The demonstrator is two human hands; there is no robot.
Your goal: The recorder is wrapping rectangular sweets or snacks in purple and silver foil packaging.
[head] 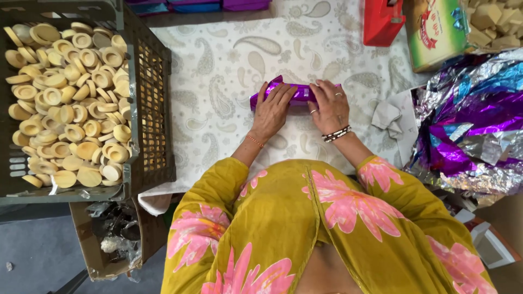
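Both hands palm-down, left hand [272, 108] and right hand [328, 104] side by side, each grip on the purple foil roll [298, 93].

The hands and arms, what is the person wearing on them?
The left hand has a thin orange thread bracelet at the wrist. The right hand wears silver rings and a stack of dark and white beaded bangles. Both arms have mustard-yellow sleeves with big pink flowers, ending below the elbows.
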